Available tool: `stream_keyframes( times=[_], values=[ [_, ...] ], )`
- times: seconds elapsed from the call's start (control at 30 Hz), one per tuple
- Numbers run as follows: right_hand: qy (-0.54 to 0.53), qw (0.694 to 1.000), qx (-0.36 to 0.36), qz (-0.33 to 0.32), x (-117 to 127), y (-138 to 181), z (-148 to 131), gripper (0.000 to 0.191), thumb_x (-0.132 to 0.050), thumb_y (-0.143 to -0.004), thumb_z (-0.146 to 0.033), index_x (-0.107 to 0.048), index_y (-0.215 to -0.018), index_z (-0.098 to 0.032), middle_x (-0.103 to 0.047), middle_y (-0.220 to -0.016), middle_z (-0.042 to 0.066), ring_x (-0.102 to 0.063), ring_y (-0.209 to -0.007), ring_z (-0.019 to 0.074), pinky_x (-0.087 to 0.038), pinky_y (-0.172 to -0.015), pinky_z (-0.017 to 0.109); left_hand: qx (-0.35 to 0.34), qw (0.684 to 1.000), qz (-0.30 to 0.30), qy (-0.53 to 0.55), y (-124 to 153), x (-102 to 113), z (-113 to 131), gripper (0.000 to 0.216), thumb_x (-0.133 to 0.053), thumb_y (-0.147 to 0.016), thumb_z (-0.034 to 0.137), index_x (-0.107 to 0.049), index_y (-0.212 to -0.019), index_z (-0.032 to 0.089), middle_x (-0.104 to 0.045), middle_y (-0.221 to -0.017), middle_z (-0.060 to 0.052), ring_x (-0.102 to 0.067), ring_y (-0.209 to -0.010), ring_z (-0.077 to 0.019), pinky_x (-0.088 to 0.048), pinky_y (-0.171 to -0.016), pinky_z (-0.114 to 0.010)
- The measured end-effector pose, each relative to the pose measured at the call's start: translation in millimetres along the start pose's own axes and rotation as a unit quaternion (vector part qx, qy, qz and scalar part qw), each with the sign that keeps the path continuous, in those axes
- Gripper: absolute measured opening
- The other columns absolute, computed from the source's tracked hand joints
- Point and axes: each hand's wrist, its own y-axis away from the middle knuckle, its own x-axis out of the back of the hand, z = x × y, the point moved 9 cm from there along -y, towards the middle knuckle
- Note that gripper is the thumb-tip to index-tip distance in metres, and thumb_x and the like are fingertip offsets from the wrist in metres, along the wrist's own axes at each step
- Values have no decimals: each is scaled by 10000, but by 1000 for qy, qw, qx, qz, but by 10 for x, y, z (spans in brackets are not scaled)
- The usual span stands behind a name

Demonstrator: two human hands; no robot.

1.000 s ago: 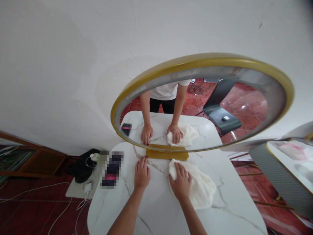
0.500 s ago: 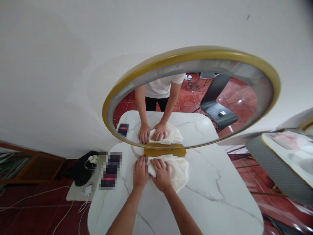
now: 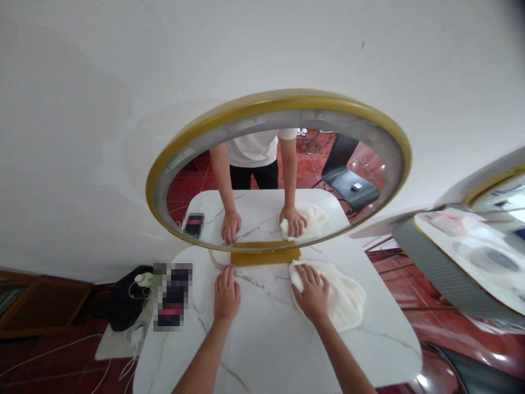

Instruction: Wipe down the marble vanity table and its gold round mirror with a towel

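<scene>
My left hand (image 3: 226,293) lies flat on the white marble table (image 3: 266,350), fingers stretched out, holding nothing. My right hand (image 3: 311,291) presses down on a crumpled white cloth (image 3: 346,298) to the right of the gold mirror base (image 3: 266,255); its fingers are spread over the cloth's left end. A big round mirror with a gold rim (image 3: 229,112) stands at the table's far edge and reflects both hands, the cloth and my torso.
A blurred-out dark phone-like item (image 3: 172,295) lies at the table's left edge. On the red tiled floor at the left are a black bag (image 3: 118,301), white cables and a charger. A second table with a mirror (image 3: 471,257) stands at the right.
My right hand slid the cloth from beside my left hand, under the mirror base, out to the right. The left hand stayed flat in place. The view shifted a little.
</scene>
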Motion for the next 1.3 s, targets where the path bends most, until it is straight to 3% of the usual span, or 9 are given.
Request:
stream_keyframes(
  times=[0.1, 0.27, 0.5, 0.67, 1.0, 1.3],
  values=[
    [-12, 1000, -7, 2, -5, -2, -3, 517, -482, -803, -301, -419, -1316, -281, -425, -1380, 34, -293, -1286, 222, -122, -1054, 449, -71, 997, -17, -19, 18, 20, 172, 536, -360, -839, 111, -348, -1371, 172, -409, -1406, -82, -314, -1328, -210, -260, -1096, -433],
    [-44, 999, -14, 18, 6, -10, 18, 505, -475, -785, -228, -454, -1285, -296, -466, -1342, 25, -327, -1258, 223, -166, -1036, 424, -207, 973, -95, -23, 29, -134, 703, 624, -366, -813, 81, -275, -1409, 241, -364, -1443, -15, -269, -1352, -193, -228, -1118, -434],
    [-89, 982, -136, 92, 77, -58, 268, 471, -390, -823, -218, -449, -1290, -237, -515, -1287, 60, -390, -1206, 228, -224, -978, 396, -187, 978, -95, 14, -124, -426, 1244, 646, -341, -821, 70, -200, -1434, 218, -295, -1476, -13, -207, -1375, -195, -232, -1120, -437],
    [-102, 978, -156, 89, 105, -118, 260, 451, -382, -832, -216, -466, -1271, -276, -501, -1312, 35, -373, -1220, 222, -194, -983, 412, -186, 977, -102, 35, -145, -472, 1269, 655, -342, -816, 64, -202, -1433, 233, -311, -1469, -2, -220, -1371, -191, -234, -1119, -444],
    [-143, 989, -38, 7, 62, -104, 163, 479, -421, -777, -193, -488, -1242, -284, -550, -1259, 28, -380, -1219, 208, -214, -991, 411, -183, 978, -92, 45, -158, -462, 1249, 660, -347, -798, 55, -239, -1423, 234, -347, -1451, -12, -250, -1360, -190, -260, -1110, -444],
    [-135, 987, -82, 35, 57, -179, 219, 453, -408, -800, -207, -483, -1241, -278, -542, -1259, 32, -385, -1221, 197, -225, -995, 395, -176, 978, -101, 51, -153, -474, 1230, 646, -335, -809, 55, -237, -1424, 228, -336, -1457, 0, -220, -1370, -178, -233, -1123, -433]
  ],
)
